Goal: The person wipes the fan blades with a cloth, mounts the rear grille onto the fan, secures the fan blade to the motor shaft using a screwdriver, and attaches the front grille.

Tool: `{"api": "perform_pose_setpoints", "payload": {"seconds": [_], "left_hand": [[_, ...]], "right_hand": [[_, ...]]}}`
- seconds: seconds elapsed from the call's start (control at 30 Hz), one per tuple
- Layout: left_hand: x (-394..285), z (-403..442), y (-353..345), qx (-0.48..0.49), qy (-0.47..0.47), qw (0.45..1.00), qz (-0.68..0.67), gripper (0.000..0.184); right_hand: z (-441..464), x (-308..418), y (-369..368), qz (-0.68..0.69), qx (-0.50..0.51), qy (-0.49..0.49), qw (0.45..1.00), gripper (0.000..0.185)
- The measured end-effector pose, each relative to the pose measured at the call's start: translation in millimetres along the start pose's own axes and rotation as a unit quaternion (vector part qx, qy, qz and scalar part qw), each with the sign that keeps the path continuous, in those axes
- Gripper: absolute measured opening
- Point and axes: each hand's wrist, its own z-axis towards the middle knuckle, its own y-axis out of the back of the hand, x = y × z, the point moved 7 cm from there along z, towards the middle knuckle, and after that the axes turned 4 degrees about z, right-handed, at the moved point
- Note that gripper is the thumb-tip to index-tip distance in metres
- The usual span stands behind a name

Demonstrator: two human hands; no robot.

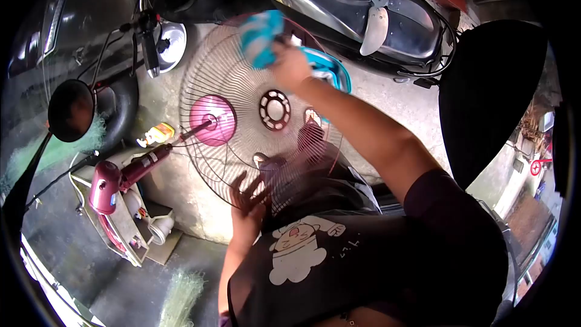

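A round wire fan grille [233, 75] with a dark ring [275, 110] at its centre stands tilted in front of me. My left hand [248, 201] grips its near rim, fingers curled over the wires. Up at the far side, my right hand [290, 66] is closed on a teal and white cloth [260, 39], which lies against the wires and is blurred by motion. Behind the grille, partly hidden, is a teal basin [343, 75]. A pink disc [213, 122] on a rod shows at the grille's left, joined to the purple fan stand [106, 186].
A motorbike seat [302, 9] at the top carries a metal fan blade [376, 29]. Handlebar and mirror [71, 110] stick out at left. A yellow bottle [158, 134] lies on the concrete floor [417, 115]. A dark rounded shape [496, 97] stands at right.
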Motion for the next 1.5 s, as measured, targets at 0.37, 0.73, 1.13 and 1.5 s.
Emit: {"api": "perform_pose_setpoints", "payload": {"seconds": [0.37,0.73,1.13,1.5], "left_hand": [[-2.7,-29.9,4.7,-0.061,-0.005,0.998,0.005,0.083],[37.5,-27.5,53.1,-0.058,-0.036,0.997,0.047,0.079],[-11.8,-45.7,14.9,-0.008,-0.085,0.994,-0.071,0.082],[0.2,-58.3,9.8,-0.042,-0.038,0.994,-0.093,0.080]], "right_hand": [[-4.5,-8.2,-13.6,-0.024,0.058,-0.067,0.996,0.027],[-230.6,159.8,-44.6,0.074,0.305,0.273,0.909,0.026],[-134.2,59.9,-24.9,0.067,0.183,0.137,0.971,0.064],[27.8,124.6,-0.5,-0.357,0.073,0.254,0.896,0.030]]}}
